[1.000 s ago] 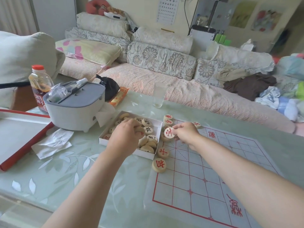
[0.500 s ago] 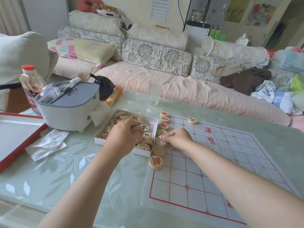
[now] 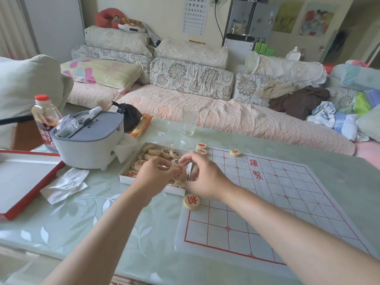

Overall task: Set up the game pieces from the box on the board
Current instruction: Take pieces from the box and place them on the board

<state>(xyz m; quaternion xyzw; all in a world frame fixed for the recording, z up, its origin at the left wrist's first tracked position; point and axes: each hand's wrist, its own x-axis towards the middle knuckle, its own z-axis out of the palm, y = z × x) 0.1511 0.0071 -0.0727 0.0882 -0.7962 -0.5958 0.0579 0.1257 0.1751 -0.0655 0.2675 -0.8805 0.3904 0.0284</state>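
Observation:
A white box (image 3: 125,178) of round wooden game pieces lies left of the red-lined paper board (image 3: 273,204). My left hand (image 3: 156,175) hovers over the box and pinches a red-marked piece (image 3: 179,169) at its fingertips. My right hand (image 3: 203,177) sits at the box's right edge, its fingers curled toward that same piece; whether they grip it is unclear. Red pieces stand along the board's left edge: two at the far corner (image 3: 201,148), one nearer me (image 3: 191,201). One more piece (image 3: 235,152) stands on the far edge.
A grey lidded container (image 3: 88,140), a sauce bottle (image 3: 46,118) and crumpled tissue (image 3: 65,185) sit left of the box. An empty glass (image 3: 189,120) stands beyond it. A red-edged tray (image 3: 24,182) lies at far left. A sofa runs behind the table.
My right hand left the piece it set on the board's left edge and moved left to the box. My left hand lifted a red-marked piece from the box.

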